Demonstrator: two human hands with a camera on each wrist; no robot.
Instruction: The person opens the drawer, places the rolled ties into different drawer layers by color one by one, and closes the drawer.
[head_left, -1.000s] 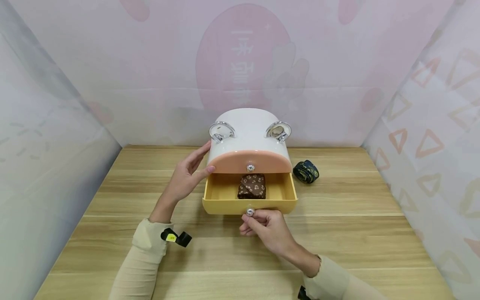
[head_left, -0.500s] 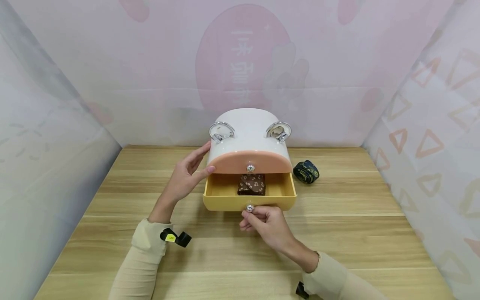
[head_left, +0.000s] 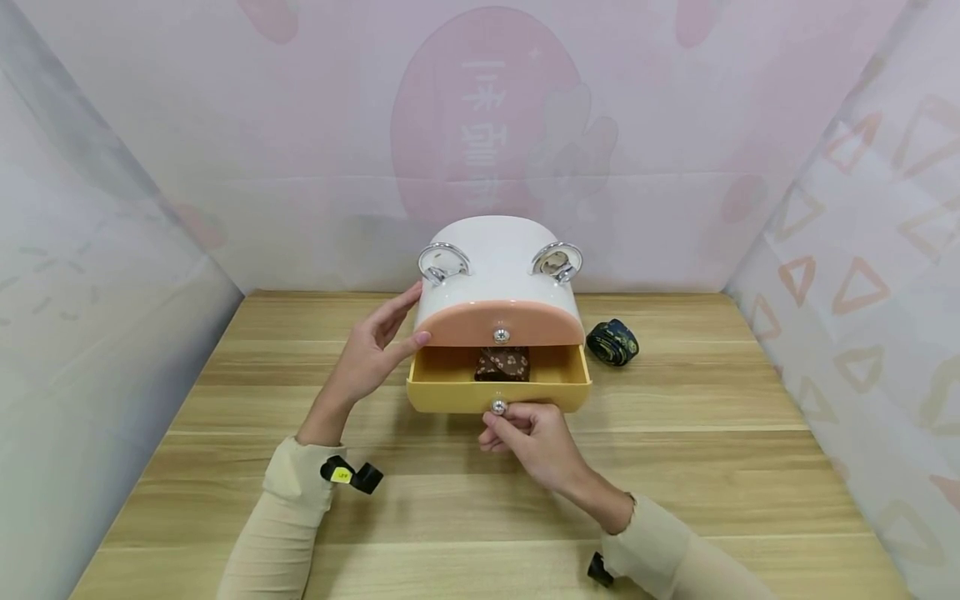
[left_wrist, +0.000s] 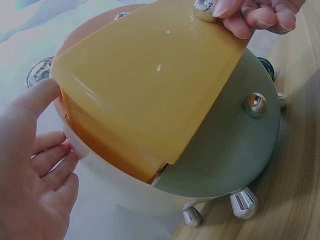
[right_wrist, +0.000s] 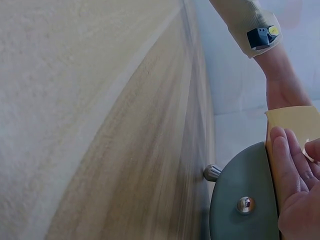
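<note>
Drawer (head_left: 450, 398) looks light, stiff, slick; best hold is the knob (head_left: 498, 407), pinched in right grip (head_left: 546, 447), left grip (head_left: 366, 360) unclenched against cabinet (head_left: 497, 271).

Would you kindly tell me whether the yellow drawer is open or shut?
Open: the yellow drawer juts out past the orange front, a brown bundle shows inside it, and the right hand holds its knob.

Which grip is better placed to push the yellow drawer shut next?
Probably the right grip: it already holds the knob on the front of the drawer. The left grip rests against the side of the cabinet, so it looks better suited to steadying.
</note>
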